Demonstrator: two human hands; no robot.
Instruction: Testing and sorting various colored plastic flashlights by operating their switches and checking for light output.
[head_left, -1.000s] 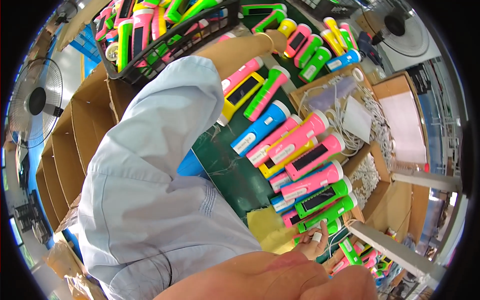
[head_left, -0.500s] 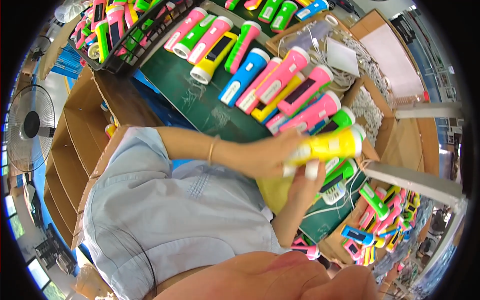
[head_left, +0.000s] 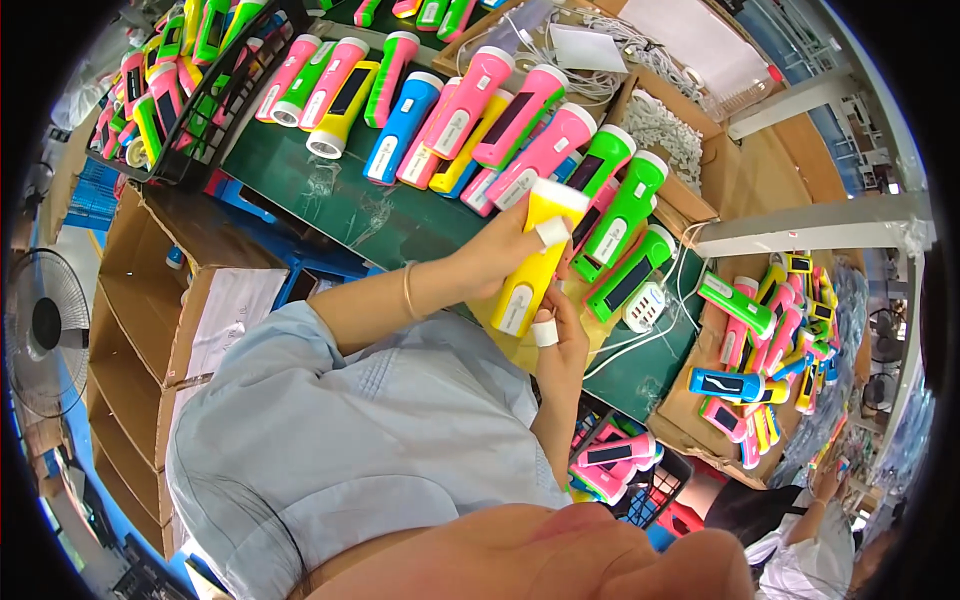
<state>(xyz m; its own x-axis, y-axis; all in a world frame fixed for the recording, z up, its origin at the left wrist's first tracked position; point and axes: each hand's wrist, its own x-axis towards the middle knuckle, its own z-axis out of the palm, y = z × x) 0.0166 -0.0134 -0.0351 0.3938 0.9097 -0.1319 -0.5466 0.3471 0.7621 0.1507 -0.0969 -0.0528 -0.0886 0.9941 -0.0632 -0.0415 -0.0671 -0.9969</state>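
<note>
We are gripping a yellow flashlight (head_left: 530, 262) at the centre, left hand (head_left: 500, 255) wrapped around its body and right hand (head_left: 562, 335) pinching its base above the green counter (head_left: 350, 195), apparently inspecting it; next, we judge, comes laying it in the row (head_left: 520, 135) at twelve o'clock.

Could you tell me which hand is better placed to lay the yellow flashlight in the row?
Probably the left hand: it wraps the yellow flashlight around its middle and lies nearer the row of flashlights. The right hand holds only its lower end.
</note>
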